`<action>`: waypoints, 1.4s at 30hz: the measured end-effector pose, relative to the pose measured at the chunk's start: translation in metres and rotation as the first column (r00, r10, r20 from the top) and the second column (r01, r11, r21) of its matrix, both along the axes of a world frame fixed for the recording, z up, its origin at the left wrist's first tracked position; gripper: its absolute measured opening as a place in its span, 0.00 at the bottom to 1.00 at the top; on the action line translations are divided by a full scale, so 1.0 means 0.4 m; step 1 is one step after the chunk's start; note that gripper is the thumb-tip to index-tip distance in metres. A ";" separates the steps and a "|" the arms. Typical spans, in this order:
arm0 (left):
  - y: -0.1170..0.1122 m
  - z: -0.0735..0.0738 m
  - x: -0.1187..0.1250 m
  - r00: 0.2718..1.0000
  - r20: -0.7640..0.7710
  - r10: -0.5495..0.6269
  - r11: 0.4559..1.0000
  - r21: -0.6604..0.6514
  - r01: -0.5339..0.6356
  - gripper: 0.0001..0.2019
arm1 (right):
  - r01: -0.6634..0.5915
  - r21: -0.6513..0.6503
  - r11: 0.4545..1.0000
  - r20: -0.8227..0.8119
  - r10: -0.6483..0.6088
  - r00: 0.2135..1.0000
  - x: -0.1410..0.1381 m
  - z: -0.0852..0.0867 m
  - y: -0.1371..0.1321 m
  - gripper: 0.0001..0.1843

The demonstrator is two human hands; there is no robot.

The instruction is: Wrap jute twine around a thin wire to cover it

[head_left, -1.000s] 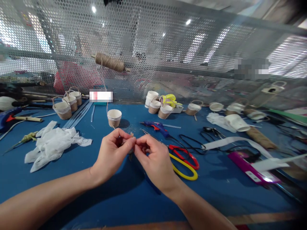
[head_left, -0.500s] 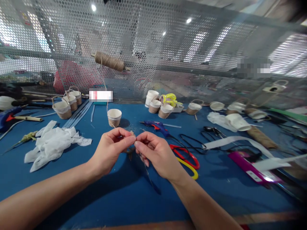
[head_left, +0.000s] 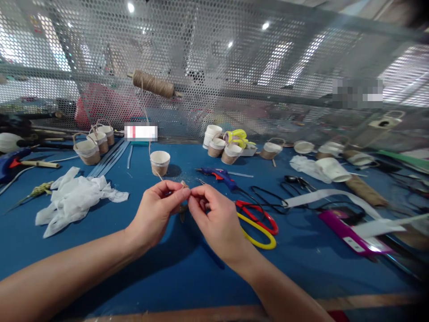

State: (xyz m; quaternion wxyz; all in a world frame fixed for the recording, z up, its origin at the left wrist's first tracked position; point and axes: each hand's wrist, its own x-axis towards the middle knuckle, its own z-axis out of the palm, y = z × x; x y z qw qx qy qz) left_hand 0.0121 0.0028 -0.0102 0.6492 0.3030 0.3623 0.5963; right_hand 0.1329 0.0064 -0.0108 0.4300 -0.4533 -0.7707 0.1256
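Observation:
My left hand (head_left: 159,210) is closed, its thumb and forefinger pinching brown twine (head_left: 158,175). A small brown bit, perhaps a knot or loop, pokes out above these fingertips. My right hand (head_left: 216,219) meets it tip to tip, thumb and forefinger pinched at the same spot; its exact hold is mostly hidden. The twine comes down from a spool (head_left: 153,84) on the mesh and passes behind a small white-lined cup (head_left: 160,162) wrapped in brown, just beyond my left hand. Scissors (head_left: 259,239) with red and yellow handles lie beside my right hand, partly covered.
A blue glue gun (head_left: 221,175) with a black cord lies beyond my right hand. Crumpled white fabric (head_left: 75,199) is at left. Several handled cups (head_left: 87,152) stand along the back. A purple power strip (head_left: 351,237) and white ribbon (head_left: 335,197) are at right.
My right hand has turned slightly, and its lower fingers have curled out of sight. The dark thin strand that hung below it no longer shows. My left hand stays nearly in place.

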 end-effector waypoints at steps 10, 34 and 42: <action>0.003 0.003 -0.014 0.985 0.025 -0.171 0.983 0.069 0.169 0.06 | -0.613 -0.506 0.607 -0.565 0.304 0.767 0.037 0.018 0.033 0.06; -0.001 0.008 -0.011 0.993 -0.113 -0.020 0.998 0.055 0.026 0.07 | -0.227 -0.259 0.939 -0.182 0.183 0.966 0.017 0.003 0.008 0.05; -0.003 0.001 -0.016 0.996 -0.076 -0.044 0.995 0.083 0.050 0.07 | -0.288 -0.339 0.896 -0.244 0.212 0.946 0.018 0.015 0.008 0.06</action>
